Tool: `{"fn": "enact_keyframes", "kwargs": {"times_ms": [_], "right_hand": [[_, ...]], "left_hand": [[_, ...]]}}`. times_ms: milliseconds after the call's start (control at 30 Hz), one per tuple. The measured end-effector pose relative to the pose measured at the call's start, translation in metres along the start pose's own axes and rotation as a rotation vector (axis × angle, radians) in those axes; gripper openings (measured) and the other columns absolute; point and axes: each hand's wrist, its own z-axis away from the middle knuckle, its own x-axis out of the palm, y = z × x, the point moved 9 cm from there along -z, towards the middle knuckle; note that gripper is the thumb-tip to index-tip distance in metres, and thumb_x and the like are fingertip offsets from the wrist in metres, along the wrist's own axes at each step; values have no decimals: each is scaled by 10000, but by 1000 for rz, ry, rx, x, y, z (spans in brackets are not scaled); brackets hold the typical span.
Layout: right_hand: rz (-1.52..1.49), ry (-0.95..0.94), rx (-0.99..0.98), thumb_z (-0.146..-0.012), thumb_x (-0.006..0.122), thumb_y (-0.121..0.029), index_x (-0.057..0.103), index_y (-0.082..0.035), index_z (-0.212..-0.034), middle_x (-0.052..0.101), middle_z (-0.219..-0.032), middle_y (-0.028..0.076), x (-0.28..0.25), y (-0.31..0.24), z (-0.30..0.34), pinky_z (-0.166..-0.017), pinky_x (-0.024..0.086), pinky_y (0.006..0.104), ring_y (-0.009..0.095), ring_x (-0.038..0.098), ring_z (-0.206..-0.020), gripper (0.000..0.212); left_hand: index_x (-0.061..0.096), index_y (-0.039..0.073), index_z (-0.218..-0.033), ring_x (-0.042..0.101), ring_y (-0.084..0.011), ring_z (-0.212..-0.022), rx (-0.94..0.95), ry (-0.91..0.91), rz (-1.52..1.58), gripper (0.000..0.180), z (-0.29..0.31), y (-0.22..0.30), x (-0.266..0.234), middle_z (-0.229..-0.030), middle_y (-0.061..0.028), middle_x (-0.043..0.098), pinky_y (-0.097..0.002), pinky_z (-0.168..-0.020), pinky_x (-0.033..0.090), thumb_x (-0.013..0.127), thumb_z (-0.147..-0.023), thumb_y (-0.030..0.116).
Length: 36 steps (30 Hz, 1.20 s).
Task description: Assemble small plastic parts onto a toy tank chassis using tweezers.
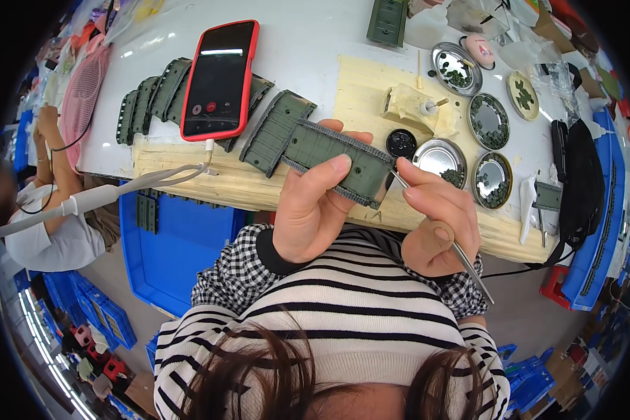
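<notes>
My left hand (306, 210) holds a dark green panel-shaped model part (322, 147) over the table's front edge, thumb on its face and fingers behind. The part has ribbed long edges and small dark round spots. My right hand (441, 224), with a tan bandage on one finger, grips a slim metal tool (472, 271) like a pen. The tool's tip is at the right end of the green part; I cannot tell whether they touch. Just beyond that end sits a small black pot (401, 143). Another green part (278, 133) lies close to the left of the held one.
A red-cased phone (219, 77) rests on more green parts, its cable (154, 180) running left. Right are metal dishes (488, 121) of small green pieces and a wrapped block (416, 108). A blue bin (175, 245) stands below the table; another person's arm (59, 150) is at left.
</notes>
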Motion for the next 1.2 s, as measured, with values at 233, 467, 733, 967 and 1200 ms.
{"fn": "enact_keyframes", "kwargs": {"times_ms": [233,467,733,967,1200], "right_hand": [[-29,-32,-27,-962,531,-133,576,66,-1135,607,-1072,215,1,-2,-1,-898,529,380,366,623,-1072,268],[7,-42,-37,-949,550,-119,575,69,-1131,607,-1061,211,4,-4,-4,-880,539,390,382,625,-1061,262],[12,-6,-49,-943,538,-77,570,73,-1128,604,-1056,216,8,-3,-3,-867,545,393,394,623,-1062,241],[-205,94,-12,-966,540,-186,582,38,-1140,626,-1056,193,3,6,-3,-854,532,371,341,645,-1004,286],[-53,18,89,-833,613,2,626,-27,-1061,658,-1009,161,41,11,-48,-784,507,350,301,632,-893,230]], "left_hand": [[396,74,-1297,587,-239,-1104,-22,-10,-10,409,-1,2,-1,-1240,-170,533,-394,-895,550,533,-913,43],[396,74,-1296,591,-241,-1097,1,-12,6,415,0,3,-2,-1238,-169,532,-395,-899,550,539,-909,36],[397,76,-1294,594,-241,-1092,15,-3,36,413,1,3,-4,-1250,-175,522,-398,-896,554,535,-908,31],[382,57,-1298,604,-244,-1068,-48,4,0,432,5,12,-10,-1215,-181,545,-393,-884,553,527,-893,21],[397,32,-1208,631,-231,-936,-189,-357,-1,551,25,42,-33,-1049,-206,599,-322,-808,549,666,-728,41]]}}
